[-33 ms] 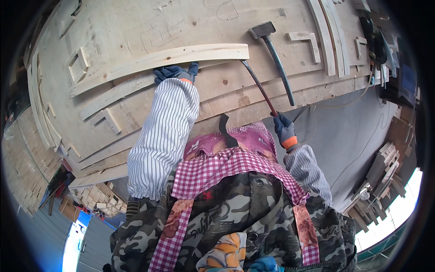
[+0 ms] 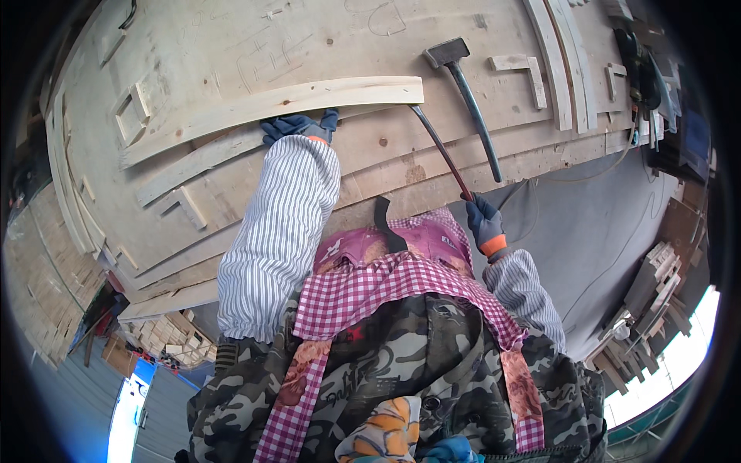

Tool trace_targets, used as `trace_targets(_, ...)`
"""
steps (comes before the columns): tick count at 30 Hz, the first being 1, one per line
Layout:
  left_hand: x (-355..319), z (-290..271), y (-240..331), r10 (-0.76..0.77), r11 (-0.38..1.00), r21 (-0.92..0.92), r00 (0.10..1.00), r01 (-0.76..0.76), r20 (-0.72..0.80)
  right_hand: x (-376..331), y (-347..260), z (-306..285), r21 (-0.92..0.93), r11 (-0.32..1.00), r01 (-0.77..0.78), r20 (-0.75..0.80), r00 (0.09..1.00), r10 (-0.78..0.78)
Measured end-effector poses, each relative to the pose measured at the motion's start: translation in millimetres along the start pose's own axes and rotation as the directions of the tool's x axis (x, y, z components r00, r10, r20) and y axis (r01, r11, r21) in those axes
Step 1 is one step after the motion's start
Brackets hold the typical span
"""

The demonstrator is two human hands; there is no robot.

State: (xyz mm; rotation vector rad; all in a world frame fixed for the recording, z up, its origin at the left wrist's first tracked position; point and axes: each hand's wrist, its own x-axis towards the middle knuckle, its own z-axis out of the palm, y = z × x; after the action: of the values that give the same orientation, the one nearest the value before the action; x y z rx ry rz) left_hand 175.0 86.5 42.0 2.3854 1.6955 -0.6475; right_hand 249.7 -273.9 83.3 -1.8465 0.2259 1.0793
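In the head view, the left hand (image 2: 299,126) in a blue glove lies pressed flat on the curved wooden strip (image 2: 270,106), fingers spread over its lower edge, seemingly to pin it against the plywood bench (image 2: 231,46); the right hand (image 2: 483,220) is clenched around a pry bar (image 2: 440,150) whose hooked tip sits under the strip's right end, as if levering there; 1 sledgehammer (image 2: 467,96) lies just beside the bar, untouched

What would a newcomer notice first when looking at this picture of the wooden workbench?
First, the long curved pale wooden strip lying across the large plywood bench, with the left hand in a blue glove pressing on its lower edge. Next, the right hand, also gloved, gripping a thin dark metal bar whose tip reaches the strip's right end. A dark-headed sledgehammer lies beside it on the bench.
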Motion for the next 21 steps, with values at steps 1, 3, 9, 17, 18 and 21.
trace_targets(1,-2,0,4,0.007,1.000,0.007,1.000,-0.007,0.010,-1,-2,0,0.001,1.000,-0.005,-0.025,1.000,0.005)
trace_targets(3,-1,-7,0,0.066,0.998,0.008,0.995,-0.066,0.073,-5,-11,-3,-0.050,0.999,-0.009,0.005,1.000,0.009)
trace_targets(9,-7,-18,-2,0.025,0.999,0.035,0.992,-0.029,0.123,-30,-63,-17,-0.211,0.977,-0.036,0.079,0.995,0.054)
trace_targets(17,-6,-17,-3,-0.013,0.998,0.059,0.989,0.004,0.148,-42,-124,-24,-0.330,0.939,-0.096,0.100,0.986,0.135)
trace_targets(18,-6,-17,-2,-0.017,0.998,0.059,0.989,0.008,0.146,-41,-122,-28,-0.350,0.930,-0.111,0.108,0.982,0.157)
trace_targets(21,-2,-18,-1,-0.037,0.998,0.061,0.989,0.029,0.143,-32,-89,-28,-0.275,0.961,0.015,0.106,0.994,0.015)
